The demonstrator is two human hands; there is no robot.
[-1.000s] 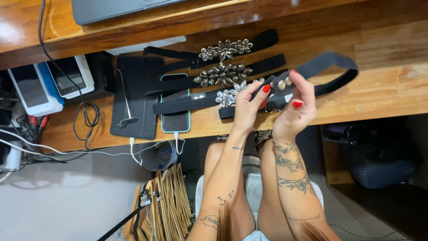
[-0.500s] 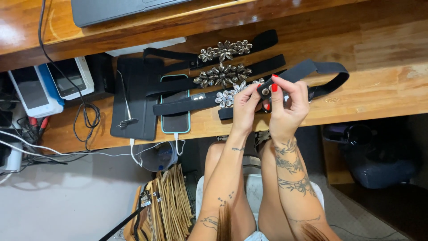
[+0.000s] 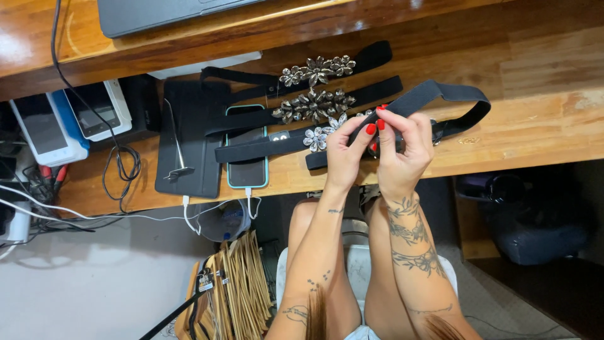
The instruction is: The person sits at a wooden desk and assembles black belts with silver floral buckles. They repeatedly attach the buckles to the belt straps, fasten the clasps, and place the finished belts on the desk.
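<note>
My left hand point(image 3: 343, 151) and my right hand point(image 3: 402, 141) are pressed together at the front edge of the wooden table point(image 3: 535, 69), both pinching a black elastic band point(image 3: 469, 101) that loops off to the right. Their fingers hide the spot they work on. Just left of my left hand lies a black band with a silver jewelled flower point(image 3: 319, 136). Two more jewelled black bands point(image 3: 318, 69) point(image 3: 314, 104) lie behind it.
A phone in a teal case point(image 3: 246, 167) and a black tablet case point(image 3: 189, 145) with a thin metal tool on it lie to the left. A laptop point(image 3: 163, 12) is at the back, card terminals point(image 3: 69, 123) and cables at the left, wooden hangers point(image 3: 233, 289) below.
My right hand has drawn in towards my left, so both now meet on the band. The band's loop on the right has shifted and flattened slightly.
</note>
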